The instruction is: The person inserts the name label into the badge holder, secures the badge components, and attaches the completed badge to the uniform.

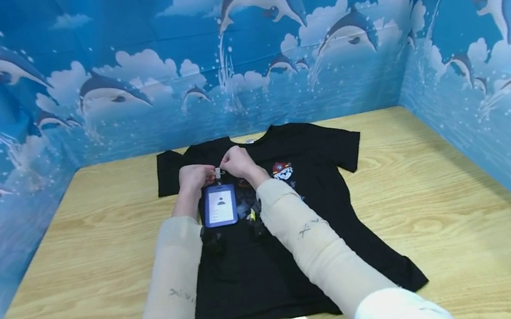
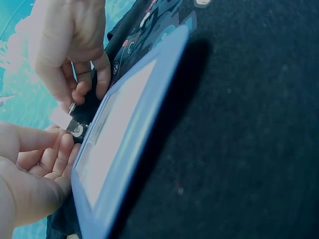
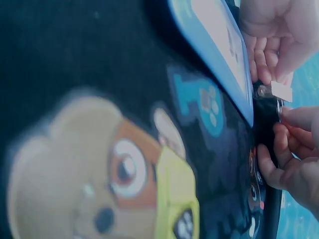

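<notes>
A blue-framed ID badge (image 1: 220, 206) lies over the left part of a black T-shirt (image 1: 270, 266), its white card facing up. At its top edge is a badge clip (image 1: 218, 173) with a white part (image 2: 62, 118) and a metal part. My left hand (image 1: 196, 177) pinches this clip from the left between thumb and fingers. From the right, my right hand (image 1: 238, 162) pinches a thin metal pin (image 3: 280, 107) beside the clip. Whether the pin passes through the cloth cannot be seen. In the left wrist view the badge (image 2: 124, 129) stands tilted off the shirt.
The shirt is spread on a wood-grain table (image 1: 115, 244), neckline away from me. Cartoon dog prints (image 1: 282, 171) mark its front, partly covered by my right forearm. A blue dolphin-patterned curtain (image 1: 243, 74) bounds the table at the back and sides.
</notes>
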Action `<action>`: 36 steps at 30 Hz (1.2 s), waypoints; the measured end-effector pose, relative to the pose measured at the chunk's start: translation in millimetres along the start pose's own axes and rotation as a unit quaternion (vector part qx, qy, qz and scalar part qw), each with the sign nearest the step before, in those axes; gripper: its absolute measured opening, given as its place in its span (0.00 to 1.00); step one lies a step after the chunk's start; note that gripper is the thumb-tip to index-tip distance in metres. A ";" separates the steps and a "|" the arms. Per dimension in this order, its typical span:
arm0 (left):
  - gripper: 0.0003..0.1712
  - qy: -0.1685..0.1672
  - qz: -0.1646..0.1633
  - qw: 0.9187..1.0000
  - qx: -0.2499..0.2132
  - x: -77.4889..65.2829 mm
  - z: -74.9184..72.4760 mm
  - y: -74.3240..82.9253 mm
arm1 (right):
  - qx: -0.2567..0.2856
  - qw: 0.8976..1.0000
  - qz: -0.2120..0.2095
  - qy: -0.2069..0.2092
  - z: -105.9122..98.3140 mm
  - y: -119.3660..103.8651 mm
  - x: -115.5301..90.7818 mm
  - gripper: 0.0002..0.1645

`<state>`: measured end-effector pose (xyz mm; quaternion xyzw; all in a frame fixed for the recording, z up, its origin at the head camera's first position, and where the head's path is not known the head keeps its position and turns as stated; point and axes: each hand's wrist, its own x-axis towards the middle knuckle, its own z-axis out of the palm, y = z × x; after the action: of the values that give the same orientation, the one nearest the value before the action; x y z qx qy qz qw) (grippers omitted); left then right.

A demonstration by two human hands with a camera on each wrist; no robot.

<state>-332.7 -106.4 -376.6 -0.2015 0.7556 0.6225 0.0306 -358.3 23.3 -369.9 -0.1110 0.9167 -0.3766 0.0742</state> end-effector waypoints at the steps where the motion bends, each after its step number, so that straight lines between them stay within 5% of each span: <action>1: 0.17 -0.004 0.001 1.000 0.001 -0.4 -0.8 0.3 | 0.004 1.000 0.001 -0.002 -0.4 0.5 0.2 0.11; 10: 0.17 -0.033 0.009 0.999 -0.006 -3.3 -3.2 1.6 | 0.042 0.999 0.013 -0.013 -3.6 7.5 1.8 0.09; 19: 0.17 -0.030 0.009 1.000 0.000 -1.3 -3.3 -0.7 | 0.000 1.000 0.002 0.003 0.9 9.7 1.1 0.09; 36: 0.17 -0.020 0.007 1.000 0.008 -2.0 -1.9 -1.0 | 0.055 0.998 0.037 0.022 5.1 6.5 -3.9 0.09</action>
<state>-330.2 -107.9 -376.5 -0.1834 0.7612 0.6206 0.0432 -354.3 25.4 -377.9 -0.0645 0.8996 -0.4255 0.0743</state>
